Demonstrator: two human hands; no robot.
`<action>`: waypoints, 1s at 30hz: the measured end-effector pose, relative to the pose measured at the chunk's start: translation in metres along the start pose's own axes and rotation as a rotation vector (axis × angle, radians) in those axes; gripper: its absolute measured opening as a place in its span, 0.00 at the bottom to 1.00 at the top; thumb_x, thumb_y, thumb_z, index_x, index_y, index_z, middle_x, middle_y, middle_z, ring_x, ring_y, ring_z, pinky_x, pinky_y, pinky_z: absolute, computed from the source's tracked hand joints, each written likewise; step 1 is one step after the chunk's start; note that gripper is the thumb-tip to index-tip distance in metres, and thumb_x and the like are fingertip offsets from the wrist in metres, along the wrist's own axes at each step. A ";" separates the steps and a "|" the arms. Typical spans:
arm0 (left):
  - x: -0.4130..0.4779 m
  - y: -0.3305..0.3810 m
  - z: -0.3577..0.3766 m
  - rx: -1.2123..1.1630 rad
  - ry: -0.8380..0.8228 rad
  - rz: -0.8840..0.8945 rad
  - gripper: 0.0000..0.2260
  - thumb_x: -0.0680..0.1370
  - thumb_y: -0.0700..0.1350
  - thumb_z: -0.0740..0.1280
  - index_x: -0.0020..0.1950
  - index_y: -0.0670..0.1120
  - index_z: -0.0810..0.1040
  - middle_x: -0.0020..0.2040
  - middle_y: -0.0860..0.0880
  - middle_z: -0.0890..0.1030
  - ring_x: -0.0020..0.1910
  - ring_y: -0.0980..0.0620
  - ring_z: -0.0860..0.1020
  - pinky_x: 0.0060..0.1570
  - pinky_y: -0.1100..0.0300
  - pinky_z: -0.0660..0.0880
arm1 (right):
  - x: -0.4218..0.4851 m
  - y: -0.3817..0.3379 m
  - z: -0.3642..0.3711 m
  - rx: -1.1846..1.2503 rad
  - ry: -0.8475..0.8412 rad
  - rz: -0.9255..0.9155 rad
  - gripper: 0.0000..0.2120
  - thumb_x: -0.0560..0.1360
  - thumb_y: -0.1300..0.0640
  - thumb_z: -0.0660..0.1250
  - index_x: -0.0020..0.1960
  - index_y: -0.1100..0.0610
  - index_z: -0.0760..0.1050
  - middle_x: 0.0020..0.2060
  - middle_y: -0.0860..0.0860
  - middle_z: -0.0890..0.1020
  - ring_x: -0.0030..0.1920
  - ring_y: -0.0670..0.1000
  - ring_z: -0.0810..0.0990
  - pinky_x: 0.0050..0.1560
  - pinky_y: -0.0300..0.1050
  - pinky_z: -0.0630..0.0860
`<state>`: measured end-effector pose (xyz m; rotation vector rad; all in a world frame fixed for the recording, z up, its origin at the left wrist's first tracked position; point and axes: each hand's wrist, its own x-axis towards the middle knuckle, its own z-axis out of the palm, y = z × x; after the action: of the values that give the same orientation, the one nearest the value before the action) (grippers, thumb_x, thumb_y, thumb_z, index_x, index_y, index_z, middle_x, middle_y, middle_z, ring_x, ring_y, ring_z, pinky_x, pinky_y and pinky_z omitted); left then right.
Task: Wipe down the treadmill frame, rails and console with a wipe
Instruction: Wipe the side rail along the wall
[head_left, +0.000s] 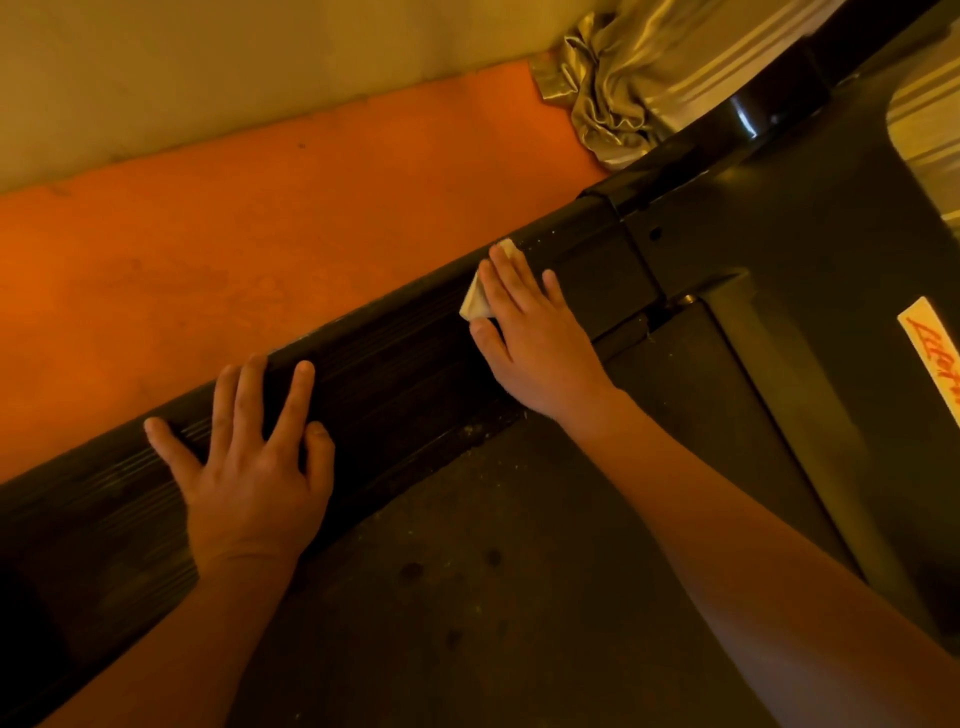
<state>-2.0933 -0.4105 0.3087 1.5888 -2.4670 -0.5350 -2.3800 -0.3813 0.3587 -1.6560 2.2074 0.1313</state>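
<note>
A black ribbed side rail (395, 358) of the treadmill runs diagonally from lower left to upper right. My right hand (530, 338) presses a folded white wipe (475, 301) flat on the rail, close to where the rail meets the black frame upright (613, 260). Only the wipe's left edge and one far corner show past my fingers. My left hand (249, 467) lies flat on the rail lower down, fingers spread, holding nothing. The dusty grey running belt (493, 571) lies beneath my forearms.
The black motor cover (810, 249) with a white and red label (935, 358) fills the right side. An orange floor mat (260, 218) lies beyond the rail, bounded by a pale wall (208, 67). Shiny bunched fabric (639, 67) sits at the top right.
</note>
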 end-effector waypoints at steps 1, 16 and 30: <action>0.000 0.000 0.000 0.001 0.001 0.001 0.25 0.83 0.53 0.54 0.81 0.53 0.61 0.81 0.42 0.59 0.82 0.43 0.53 0.71 0.25 0.42 | -0.013 0.003 0.004 0.004 -0.008 -0.020 0.31 0.87 0.41 0.44 0.84 0.54 0.43 0.83 0.49 0.42 0.82 0.48 0.37 0.79 0.49 0.34; 0.000 0.002 -0.001 0.011 -0.019 -0.020 0.25 0.83 0.54 0.53 0.81 0.54 0.60 0.81 0.43 0.58 0.82 0.44 0.53 0.72 0.26 0.42 | 0.008 -0.008 -0.004 0.018 -0.008 0.026 0.30 0.87 0.43 0.44 0.84 0.55 0.45 0.83 0.50 0.43 0.82 0.50 0.39 0.78 0.51 0.32; -0.001 0.001 -0.001 -0.002 -0.007 -0.012 0.25 0.83 0.53 0.53 0.81 0.53 0.62 0.81 0.42 0.59 0.81 0.43 0.54 0.72 0.26 0.42 | -0.003 0.002 -0.003 0.008 -0.024 0.020 0.30 0.87 0.43 0.45 0.84 0.55 0.45 0.83 0.50 0.43 0.82 0.49 0.38 0.78 0.49 0.33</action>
<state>-2.0940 -0.4096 0.3098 1.6052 -2.4627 -0.5448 -2.3821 -0.3790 0.3624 -1.6199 2.2046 0.1468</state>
